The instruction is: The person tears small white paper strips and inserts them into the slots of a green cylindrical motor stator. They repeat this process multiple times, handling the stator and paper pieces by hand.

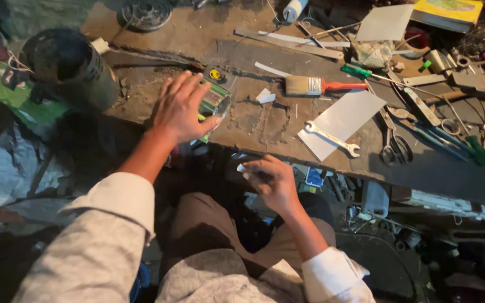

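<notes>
Left hand [183, 106] spread flat over a green packet [215, 96]; right hand [270, 178] pinching a small white piece [242, 168].

Left hand [182, 109] stretched forward, fingers spread flat, right hand [272, 180] lower, fingers curled inward

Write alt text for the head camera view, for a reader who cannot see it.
A person's left hand presses on a green-striped clear packet on a cluttered workbench, while the right hand holds a small dark object below its edge. A paintbrush, spanner and scissors lie nearby.
</notes>
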### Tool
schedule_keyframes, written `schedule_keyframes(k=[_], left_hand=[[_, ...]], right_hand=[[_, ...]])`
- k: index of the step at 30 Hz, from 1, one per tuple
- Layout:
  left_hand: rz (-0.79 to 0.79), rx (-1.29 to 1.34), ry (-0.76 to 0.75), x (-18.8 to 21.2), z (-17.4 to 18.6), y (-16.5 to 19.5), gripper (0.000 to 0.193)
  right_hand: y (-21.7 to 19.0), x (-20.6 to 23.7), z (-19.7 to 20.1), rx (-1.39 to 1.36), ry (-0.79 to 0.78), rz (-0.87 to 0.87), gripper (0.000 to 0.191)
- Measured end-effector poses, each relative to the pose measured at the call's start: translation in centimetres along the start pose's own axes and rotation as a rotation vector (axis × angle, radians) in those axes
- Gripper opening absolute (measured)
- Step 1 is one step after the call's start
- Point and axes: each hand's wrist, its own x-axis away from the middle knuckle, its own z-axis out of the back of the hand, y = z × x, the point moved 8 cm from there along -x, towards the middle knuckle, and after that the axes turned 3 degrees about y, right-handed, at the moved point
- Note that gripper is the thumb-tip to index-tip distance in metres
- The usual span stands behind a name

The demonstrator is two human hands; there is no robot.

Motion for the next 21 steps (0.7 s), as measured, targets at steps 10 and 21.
schedule_keyframes(k=[10, 21], left_hand=[[0.226, 0.200, -0.099, -3.6, -4.8, -6.4, 0.050], [0.215, 0.210, -0.011, -3.4, -5.7, -8.2, 0.050]], right_hand=[[3.6, -11.0, -1.7, 0.203, 0.149, 0.149, 0.015], [5.1, -17.3, -7.0, 0.231, 0.159, 0.181, 0.013]])
